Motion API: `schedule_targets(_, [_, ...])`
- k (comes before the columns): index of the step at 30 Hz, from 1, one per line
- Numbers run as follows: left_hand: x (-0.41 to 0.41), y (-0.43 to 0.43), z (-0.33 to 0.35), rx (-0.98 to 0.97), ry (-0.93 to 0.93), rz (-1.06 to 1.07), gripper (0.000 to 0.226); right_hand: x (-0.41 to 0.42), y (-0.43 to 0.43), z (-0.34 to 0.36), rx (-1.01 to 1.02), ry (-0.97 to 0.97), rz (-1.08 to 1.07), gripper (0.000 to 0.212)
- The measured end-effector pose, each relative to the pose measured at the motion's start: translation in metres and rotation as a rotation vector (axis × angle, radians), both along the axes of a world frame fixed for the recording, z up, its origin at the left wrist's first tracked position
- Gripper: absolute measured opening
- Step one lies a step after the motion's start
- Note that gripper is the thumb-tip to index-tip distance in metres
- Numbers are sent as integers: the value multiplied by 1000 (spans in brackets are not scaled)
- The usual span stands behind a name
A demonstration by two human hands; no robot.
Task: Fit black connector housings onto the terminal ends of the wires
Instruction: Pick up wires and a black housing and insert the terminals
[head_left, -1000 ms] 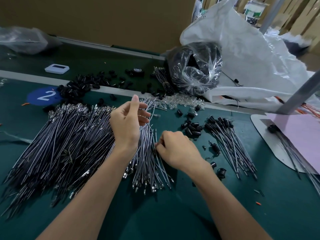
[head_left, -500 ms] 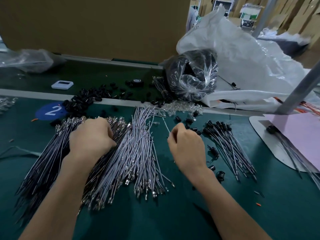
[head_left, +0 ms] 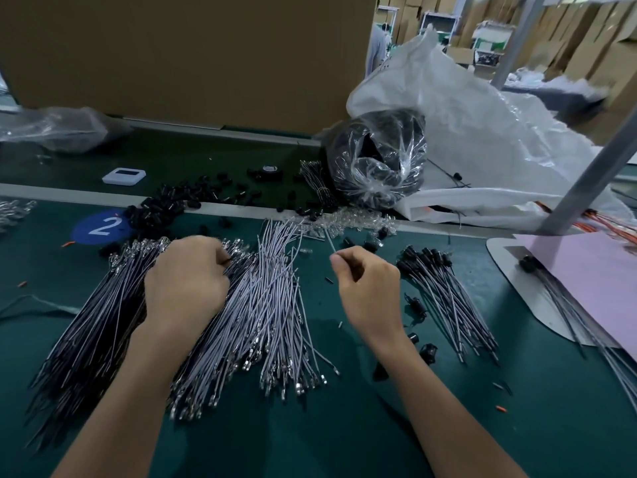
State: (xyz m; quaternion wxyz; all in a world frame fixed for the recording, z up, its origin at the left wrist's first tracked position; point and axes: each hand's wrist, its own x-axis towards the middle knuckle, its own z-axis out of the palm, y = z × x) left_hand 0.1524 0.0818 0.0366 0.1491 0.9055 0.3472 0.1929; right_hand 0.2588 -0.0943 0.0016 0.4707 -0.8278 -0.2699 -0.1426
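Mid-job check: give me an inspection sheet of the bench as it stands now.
Surface: green mat, blue "2" marker.
Job's things: bare wires centre; loose black housings behind; fitted wires at right.
Clutter: white device, plastic bags.
Grippers: left hand closed on wire ends; right hand pinching a single wire.
Cables: orange leads far right.
Surroundings: cardboard panel.

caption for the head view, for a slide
Right hand pinches one wire; left hand rests on the wire pile.
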Motion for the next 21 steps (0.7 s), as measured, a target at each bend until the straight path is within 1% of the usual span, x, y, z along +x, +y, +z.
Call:
schedule_targets(2, [3,-11,3,93,-172,-179,16,1,-1,4,212,178,50,13])
schedule_targets(4, [9,-28,5,110,-308,-467,17,3,-3,9,468,419,90,18])
schedule_targets(5, [13,-37,4,112,-332,-602,18,3,-4,10,556,515,92,19])
schedule_targets(6, [17,-46,1,144,-343,-704,22,3,-5,12,595,584,83,19])
schedule_targets(8, [27,-58,-7,238,-361,-812,31,3,-6,13,609,679,71,20])
schedule_targets(10, [34,-65,-14,263,-401,-848,33,3,-7,12,635,743,86,22])
schedule_targets(12, [38,-68,-21,275,-443,-854,30,3,-6,12,668,784,105,24])
schedule_targets(14, [40,-70,-27,290,-473,-847,27,3,-6,12,687,789,100,22])
schedule_targets(18, [39,-72,-32,275,-521,-761,23,4,-7,11,735,758,-1,18])
schedule_targets(20, [38,-74,-31,282,-549,-739,15,4,-7,10,711,772,-20,18])
schedule_targets(21, [38,-75,-30,289,-562,-742,16,4,-6,10,687,784,-11,18])
